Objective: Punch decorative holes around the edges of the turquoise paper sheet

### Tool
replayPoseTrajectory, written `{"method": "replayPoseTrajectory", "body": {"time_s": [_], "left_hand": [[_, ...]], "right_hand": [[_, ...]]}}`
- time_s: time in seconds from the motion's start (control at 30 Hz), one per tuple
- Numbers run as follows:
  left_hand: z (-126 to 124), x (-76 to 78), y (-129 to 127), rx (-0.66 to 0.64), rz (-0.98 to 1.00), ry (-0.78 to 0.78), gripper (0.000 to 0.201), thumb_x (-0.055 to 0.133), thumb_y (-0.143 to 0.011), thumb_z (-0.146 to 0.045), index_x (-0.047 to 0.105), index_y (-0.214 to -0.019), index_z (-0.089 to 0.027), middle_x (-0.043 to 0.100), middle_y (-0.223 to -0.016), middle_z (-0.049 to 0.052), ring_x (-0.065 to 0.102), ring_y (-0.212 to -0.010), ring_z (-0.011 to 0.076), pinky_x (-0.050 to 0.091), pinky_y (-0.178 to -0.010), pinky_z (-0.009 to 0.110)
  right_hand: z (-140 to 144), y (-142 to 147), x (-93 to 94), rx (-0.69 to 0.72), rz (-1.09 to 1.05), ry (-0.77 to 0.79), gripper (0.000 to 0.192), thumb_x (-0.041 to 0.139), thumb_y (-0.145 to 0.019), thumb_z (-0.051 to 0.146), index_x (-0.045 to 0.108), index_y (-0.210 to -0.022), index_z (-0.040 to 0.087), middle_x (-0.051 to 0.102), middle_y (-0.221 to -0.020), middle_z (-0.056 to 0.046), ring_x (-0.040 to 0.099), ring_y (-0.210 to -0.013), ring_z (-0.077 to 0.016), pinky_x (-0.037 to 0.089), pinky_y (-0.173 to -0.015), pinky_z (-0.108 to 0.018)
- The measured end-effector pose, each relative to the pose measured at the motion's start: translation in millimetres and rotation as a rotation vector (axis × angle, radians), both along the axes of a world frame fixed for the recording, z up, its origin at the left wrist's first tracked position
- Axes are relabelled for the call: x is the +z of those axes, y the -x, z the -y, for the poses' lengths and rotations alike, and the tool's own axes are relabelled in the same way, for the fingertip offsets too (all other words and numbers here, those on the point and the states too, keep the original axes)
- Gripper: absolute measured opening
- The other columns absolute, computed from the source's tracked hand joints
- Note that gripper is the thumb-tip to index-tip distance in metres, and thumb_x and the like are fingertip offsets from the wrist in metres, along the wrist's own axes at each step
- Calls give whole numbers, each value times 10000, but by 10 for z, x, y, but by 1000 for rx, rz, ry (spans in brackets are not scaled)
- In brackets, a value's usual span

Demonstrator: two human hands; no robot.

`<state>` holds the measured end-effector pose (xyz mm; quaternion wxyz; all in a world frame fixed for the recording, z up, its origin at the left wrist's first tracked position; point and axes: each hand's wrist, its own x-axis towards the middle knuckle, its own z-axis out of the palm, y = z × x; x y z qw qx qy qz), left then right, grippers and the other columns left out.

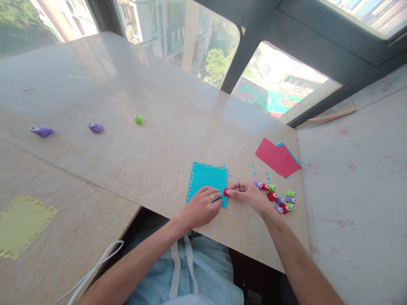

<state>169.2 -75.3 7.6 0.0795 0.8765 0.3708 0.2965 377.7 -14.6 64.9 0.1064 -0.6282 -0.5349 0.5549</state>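
A square sheet of blue paper (206,178) lies on the table, with small punched holes along its left, top and right edges. My left hand (205,205), with a ring on one finger, holds the lower right part of the sheet; its fingers are bent and its thumb is hidden. At the sheet's right edge, my right hand (249,195) is closed on a small red craft punch (227,192) between thumb and fingers. Tiny blue paper bits (254,173) are scattered to the right of the sheet.
Several purple, red and green punches (281,200) cluster at the right. Pink and blue paper sheets (276,156) lie behind them. A green punch (139,119) and two purple ones (96,127) stand at the left. Yellow punched paper (25,224) lies left, near a white cable (92,271).
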Motion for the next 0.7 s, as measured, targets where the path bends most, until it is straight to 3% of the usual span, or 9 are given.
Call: {"method": "replayPoseTrajectory", "body": {"time_s": [0.2,0.7], "left_hand": [[5,5,16,-25,12,49,219,443,-939,-185,656,-987,-169,673,-1129,78,572,-1158,191,462,-976,380],[1,-20,7,2,4,3,209,456,-934,-191,660,-964,-162,661,-1189,74,577,-1168,213,483,-968,389]], "right_hand": [[-3,28,42,-12,5,16,472,788,-643,531,671,-884,142,685,-847,-44,591,-731,-133,423,-627,-245],[-111,-2,46,42,9,96,456,804,-633,511,655,-862,146,675,-771,-37,558,-663,-120,385,-576,-236]]}}
